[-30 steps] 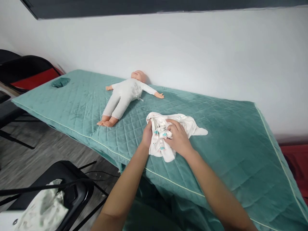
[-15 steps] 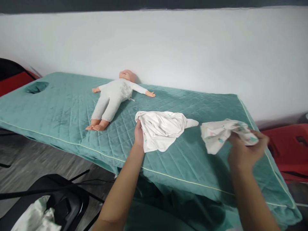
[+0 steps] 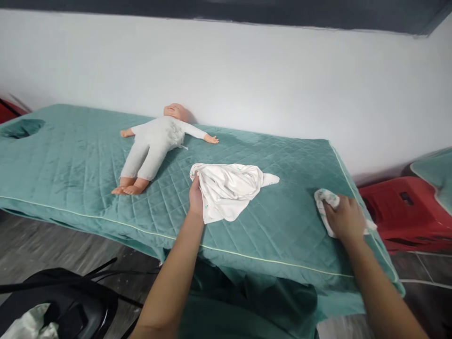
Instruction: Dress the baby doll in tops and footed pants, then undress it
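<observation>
Near the middle of the bed a crumpled white baby garment [image 3: 231,188], with a sleeve pointing right, lies on the green quilted cover [image 3: 278,216]. My left hand [image 3: 197,195] grips its left edge, the thumb on top of the fabric. At the bed's right end my right hand [image 3: 346,216] is closed on a bunched white printed cloth [image 3: 323,212], low at the bed's surface. Most of that cloth is hidden under the hand. A baby doll [image 3: 155,146] in a white body suit lies on its back, left of the garment, arms spread.
A white wall [image 3: 226,80] runs along the bed's far side. Red plastic stools or chairs [image 3: 406,207] stand past the right end. At the lower left is a black chair [image 3: 60,301] with a pale cloth [image 3: 31,325] on it. A face hole [image 3: 23,128] opens at the bed's left.
My right hand has lowered the printed cloth to the bed's right end, where it is more bunched up. My left hand keeps its hold on the garment. The view has turned slightly right.
</observation>
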{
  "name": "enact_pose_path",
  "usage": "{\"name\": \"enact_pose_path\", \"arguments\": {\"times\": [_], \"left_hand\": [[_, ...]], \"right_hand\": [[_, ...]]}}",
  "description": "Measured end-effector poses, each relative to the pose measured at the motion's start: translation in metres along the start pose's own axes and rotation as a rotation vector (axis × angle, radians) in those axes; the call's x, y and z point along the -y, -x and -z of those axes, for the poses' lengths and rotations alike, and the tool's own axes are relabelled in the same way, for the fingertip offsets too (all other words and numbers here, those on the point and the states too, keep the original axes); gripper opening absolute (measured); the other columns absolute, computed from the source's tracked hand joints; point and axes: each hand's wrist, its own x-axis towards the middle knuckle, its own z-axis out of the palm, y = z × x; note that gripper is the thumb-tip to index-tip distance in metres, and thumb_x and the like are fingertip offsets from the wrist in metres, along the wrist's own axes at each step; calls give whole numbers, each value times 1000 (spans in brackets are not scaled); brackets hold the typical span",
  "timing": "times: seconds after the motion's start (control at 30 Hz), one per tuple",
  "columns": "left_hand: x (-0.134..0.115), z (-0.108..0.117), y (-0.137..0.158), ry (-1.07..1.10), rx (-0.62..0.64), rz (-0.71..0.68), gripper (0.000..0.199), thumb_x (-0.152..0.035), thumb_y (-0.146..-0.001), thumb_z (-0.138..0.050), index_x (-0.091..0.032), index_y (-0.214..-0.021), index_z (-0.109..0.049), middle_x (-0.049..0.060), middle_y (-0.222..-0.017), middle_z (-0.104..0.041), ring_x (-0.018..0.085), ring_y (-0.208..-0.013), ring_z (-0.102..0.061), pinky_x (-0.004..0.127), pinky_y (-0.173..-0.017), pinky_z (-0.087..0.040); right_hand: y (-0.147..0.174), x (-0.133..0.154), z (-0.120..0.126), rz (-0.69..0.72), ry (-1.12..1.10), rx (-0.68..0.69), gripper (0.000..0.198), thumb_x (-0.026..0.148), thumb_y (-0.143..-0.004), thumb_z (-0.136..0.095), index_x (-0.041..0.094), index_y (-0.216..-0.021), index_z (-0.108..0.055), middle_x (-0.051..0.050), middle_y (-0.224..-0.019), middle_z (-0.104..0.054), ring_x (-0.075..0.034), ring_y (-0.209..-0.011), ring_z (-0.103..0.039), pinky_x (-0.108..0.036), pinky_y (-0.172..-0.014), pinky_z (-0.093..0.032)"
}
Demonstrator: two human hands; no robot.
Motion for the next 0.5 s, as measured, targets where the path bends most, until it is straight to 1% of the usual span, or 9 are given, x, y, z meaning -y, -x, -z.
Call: {"name": "enact_pose_path", "arguments": {"times": [0.07, 0.17, 0.23, 0.33, 0.4, 0.5], "left_hand": [[0, 0, 0, 10, 0, -26, 30, -39, -87, -65, -16, -106, -69, 7, -107, -77, 28, -116, -69, 42, -107, -54], [1, 0, 0, 15, 24, -38, 29, -38, -86, -67, -16, -104, -70, 6, -102, -78, 27, -113, -71, 41, -105, -55], [2, 1, 0, 26, 31, -57, 25, -37, -85, -68, -17, -100, -70, 5, -97, -78, 27, -109, -72, 40, -103, -56], [3, 1, -1, 41, 26, -91, 17, -31, -83, -70, -17, -94, -69, 2, -89, -77, 24, -102, -74, 37, -101, -57], [3, 1, -1, 51, 35, -82, 17, -29, -84, -69, -17, -95, -69, 2, -89, -77, 22, -99, -74, 35, -100, -57], [2, 0, -1, 72, 45, -51, 20, -30, -86, -66, -16, -100, -69, 3, -93, -77, 21, -98, -74, 35, -99, -57]], "right_hand": [[3, 10, -17, 24, 71, 28, 33, 46, -88, -55, 20, -105, -64, -22, -108, -65, -37, -92, -61, -48, -75, -43], [8, 9, -26, 47, 108, 8, 41, 50, -90, -52, 18, -113, -63, -22, -115, -65, -39, -98, -61, -50, -81, -45], [12, 4, -26, 74, 77, -65, 48, 53, -89, -53, 16, -118, -60, -23, -123, -63, -41, -106, -61, -52, -86, -47], [19, -1, -28, 156, 43, -204, 57, 53, -88, -55, 13, -129, -54, -26, -141, -53, -43, -124, -53, -56, -97, -45], [23, -3, -30, 229, 47, -193, 58, 51, -90, -55, 14, -134, -52, -25, -142, -53, -41, -123, -54, -56, -98, -45], [29, -9, -33, 277, 58, -118, 56, 50, -92, -52, 15, -135, -54, -21, -130, -61, -36, -109, -60, -51, -91, -49]]}}
